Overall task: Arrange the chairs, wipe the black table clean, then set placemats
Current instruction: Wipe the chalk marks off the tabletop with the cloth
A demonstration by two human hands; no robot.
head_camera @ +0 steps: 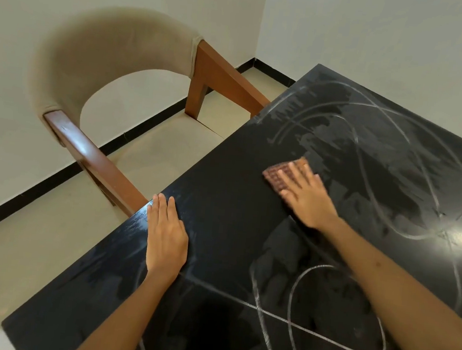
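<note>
The black table (pixel 221 202) is streaked with white chalk loops (pixel 338 308) and hazy smears. A brown waffle-textured cloth (pixel 276 175) is pressed flat on the tabletop, well in from the table's left edge, under the right hand (pixel 306 195). That hand's fingers are laid out straight and slightly spread over the cloth, palm down; nothing is pinched. The left hand (pixel 166 239) is planted flat on the table just inside its left edge, fingers pressed together and pointing away from the person. A beige upholstered chair (pixel 108 56) with wooden arms (pixel 94 160) is tucked against that same left edge, both arms reaching the tabletop's rim. No placemats are seen on the table. Beyond the chair, cream floor tiles (pixel 32 239) and a black skirting strip (pixel 52 179) are seen.
</note>
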